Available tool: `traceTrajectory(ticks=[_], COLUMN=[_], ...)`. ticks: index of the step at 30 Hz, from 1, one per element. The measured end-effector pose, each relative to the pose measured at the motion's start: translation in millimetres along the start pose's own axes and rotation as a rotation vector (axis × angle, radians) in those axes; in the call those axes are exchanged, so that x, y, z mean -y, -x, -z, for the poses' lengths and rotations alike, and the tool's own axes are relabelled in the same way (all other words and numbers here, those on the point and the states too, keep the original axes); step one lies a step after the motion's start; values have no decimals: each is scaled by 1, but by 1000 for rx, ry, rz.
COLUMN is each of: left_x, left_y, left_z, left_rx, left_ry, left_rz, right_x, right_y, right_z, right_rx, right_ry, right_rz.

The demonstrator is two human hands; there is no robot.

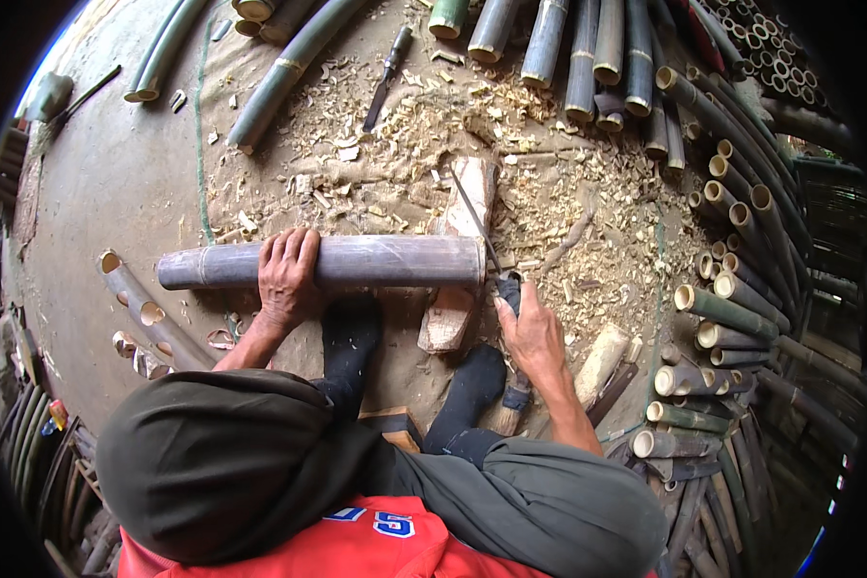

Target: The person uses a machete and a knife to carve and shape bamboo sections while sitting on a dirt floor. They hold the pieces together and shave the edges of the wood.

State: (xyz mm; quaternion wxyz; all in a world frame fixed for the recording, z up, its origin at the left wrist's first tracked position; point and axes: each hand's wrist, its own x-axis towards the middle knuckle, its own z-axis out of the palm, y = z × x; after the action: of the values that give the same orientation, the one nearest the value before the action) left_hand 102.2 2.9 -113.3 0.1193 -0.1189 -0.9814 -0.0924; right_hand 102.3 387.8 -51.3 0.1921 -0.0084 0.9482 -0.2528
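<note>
A thick dark bamboo tube (385, 260) lies crosswise in front of me, its right end resting on a rough wooden block (446, 323). My left hand (287, 275) grips it from above, left of its middle. Closed round the dark wrapped handle of a long thin-bladed knife (474, 214) is my right hand (532, 332), beside the tube's right end. The blade slants up and away to the left, passing close by the cut end; whether it touches the bamboo I cannot tell.
A chisel-like tool (387, 82) lies on the ground beyond, among pale wood shavings (539, 125). Bamboo poles (541, 43) lie at the far side, and stacked bamboo pieces (727, 308) line the right. A notched bamboo length (154, 313) lies at left. My feet (467, 390) flank the block's near end.
</note>
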Motion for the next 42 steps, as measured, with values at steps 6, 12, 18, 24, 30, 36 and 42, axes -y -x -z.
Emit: traceTrajectory(ticks=[6,12,18,24,30,36,42], left_x=[-1,-2,-4,-7,-13,-15,8], left_y=[20,27,37,41,48,50,20], left_z=[-11,-15,-17,-20,-20,-19,47], left_rx=[-5,-34,-19,-20,-72,-67,363], left_ry=[-74,-131,-151,-148,-124,-162,61], left_rz=[44,9,26,33,51,42,101], right_x=[51,-11,41,0,26,-9,-10], right_y=[17,1,16,2,17,7,26], right_z=[45,-7,36,-2,23,-18,-6], right_rx=[-379,40,-243,16,-132,-90,-231], right_ry=[-289,64,-227,-12,-225,-59,-302], right_rz=[446,-37,283,0,153,84,8])
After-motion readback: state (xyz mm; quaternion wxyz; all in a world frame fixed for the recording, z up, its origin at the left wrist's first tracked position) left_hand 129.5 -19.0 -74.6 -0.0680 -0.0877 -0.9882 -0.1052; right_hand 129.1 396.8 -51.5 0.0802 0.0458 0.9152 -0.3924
